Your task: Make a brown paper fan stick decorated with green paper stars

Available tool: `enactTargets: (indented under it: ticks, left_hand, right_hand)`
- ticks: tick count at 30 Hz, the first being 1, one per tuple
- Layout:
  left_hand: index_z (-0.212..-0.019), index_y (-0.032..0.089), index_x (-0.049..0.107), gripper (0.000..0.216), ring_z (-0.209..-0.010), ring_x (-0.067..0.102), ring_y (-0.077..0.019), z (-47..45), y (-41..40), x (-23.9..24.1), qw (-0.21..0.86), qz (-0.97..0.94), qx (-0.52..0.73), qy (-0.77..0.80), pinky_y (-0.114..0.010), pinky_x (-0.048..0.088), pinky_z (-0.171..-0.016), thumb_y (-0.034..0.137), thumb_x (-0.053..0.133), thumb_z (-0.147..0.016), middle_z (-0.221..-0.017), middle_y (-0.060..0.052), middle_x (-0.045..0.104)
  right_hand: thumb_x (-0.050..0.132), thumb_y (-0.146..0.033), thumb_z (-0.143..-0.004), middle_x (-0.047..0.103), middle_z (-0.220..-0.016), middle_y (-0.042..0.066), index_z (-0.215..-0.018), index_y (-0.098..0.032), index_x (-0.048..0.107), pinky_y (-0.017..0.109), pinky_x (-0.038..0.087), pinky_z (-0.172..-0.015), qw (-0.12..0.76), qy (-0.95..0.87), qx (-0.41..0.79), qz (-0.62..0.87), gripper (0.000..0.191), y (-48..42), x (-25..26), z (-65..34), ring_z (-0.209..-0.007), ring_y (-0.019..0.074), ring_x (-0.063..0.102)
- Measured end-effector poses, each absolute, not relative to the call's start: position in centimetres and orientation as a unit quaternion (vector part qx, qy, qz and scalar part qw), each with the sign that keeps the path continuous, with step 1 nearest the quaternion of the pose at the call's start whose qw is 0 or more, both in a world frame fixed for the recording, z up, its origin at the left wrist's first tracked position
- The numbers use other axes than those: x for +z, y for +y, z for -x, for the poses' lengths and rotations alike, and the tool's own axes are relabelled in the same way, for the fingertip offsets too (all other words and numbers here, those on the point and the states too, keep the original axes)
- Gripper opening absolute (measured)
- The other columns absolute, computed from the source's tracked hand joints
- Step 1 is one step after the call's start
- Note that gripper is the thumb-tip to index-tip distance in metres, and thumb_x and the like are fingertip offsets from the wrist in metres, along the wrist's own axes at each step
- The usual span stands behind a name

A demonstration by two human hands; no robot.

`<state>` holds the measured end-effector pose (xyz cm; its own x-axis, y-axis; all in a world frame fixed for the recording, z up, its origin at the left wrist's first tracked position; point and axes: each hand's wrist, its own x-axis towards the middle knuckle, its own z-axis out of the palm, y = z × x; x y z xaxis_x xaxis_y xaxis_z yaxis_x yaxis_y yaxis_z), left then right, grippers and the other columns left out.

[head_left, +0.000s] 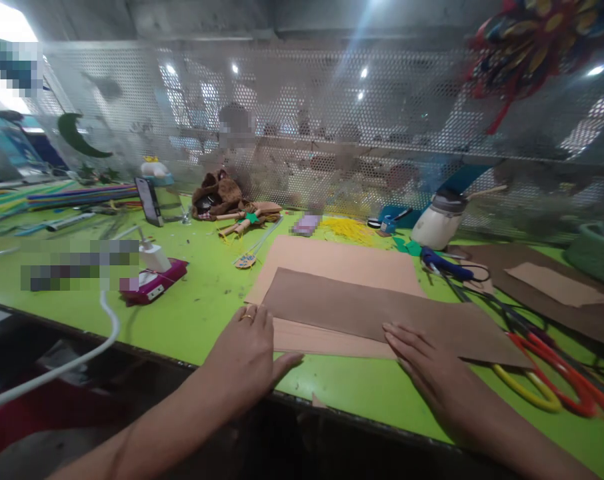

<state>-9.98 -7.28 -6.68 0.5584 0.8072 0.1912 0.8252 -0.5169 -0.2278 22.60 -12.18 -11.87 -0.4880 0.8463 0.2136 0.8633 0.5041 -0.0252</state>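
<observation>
Layering appears complete: 1 dark-brown rectangular paper strip [342, 303] lies aslant over pale-tan paper sheets [347, 257] on the lime-green bench [177, 327]. Left hand [245, 350]: fingers released, resting at strip's left end. Right hand [427, 363]: fingers released, flat at near edge. Remaining work: indeterminable.

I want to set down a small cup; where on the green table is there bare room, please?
A wide patch of green table lies between the magenta box and left hand; a narrow strip, between tan paper and its front edge. Crowded: the right side, with scissors and brown sheet, and the back, with yellow shreds.
</observation>
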Motion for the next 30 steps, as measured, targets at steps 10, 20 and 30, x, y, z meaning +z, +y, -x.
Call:
enactTargets:
  ticks: [10,20,30]
  left_hand:
    - [-0.085,0.01,0.065,0.054,-0.091,0.059,-0.0302,10.8,-6.9,-6.6,0.182,0.868,-0.048,-0.459,-0.046,0.041,-0.085,0.05,0.03,-0.092,-0.085,-0.016,0.066]
    - [-0.09,0.011,0.066,0.045,-0.099,0.059,-0.0333,11.6,-6.6,-6.7,0.137,0.868,-0.065,-0.472,-0.049,0.043,-0.086,0.042,0.033,-0.093,-0.095,-0.016,0.067]
    - [-0.095,0.014,0.07,0.042,-0.102,0.058,-0.035,13.5,-5.2,-7.9,0.162,0.876,-0.086,-0.446,-0.052,0.042,-0.088,0.035,0.033,-0.091,-0.105,-0.019,0.067]
  right_hand:
    - [0.034,-0.023,-0.095,0.044,-0.141,0.011,-0.134,-0.015,0.046,0.049,0.04,-0.104,0.116,-0.858,-0.024,0.5,0.041,-12.3,-11.3,-22.4,-0.13,0.0246,0.04]
    - [0.034,-0.024,-0.096,0.046,-0.14,0.011,-0.132,-0.014,0.048,0.048,0.04,-0.105,0.131,-0.849,-0.005,0.512,0.041,-12.4,-10.5,-21.9,-0.13,0.0239,0.041]
    - [0.034,-0.021,-0.096,0.048,-0.139,0.012,-0.131,-0.012,0.049,0.046,0.038,-0.107,0.125,-0.84,0.005,0.528,0.04,-12.5,-9.3,-21.0,-0.129,0.0229,0.042]
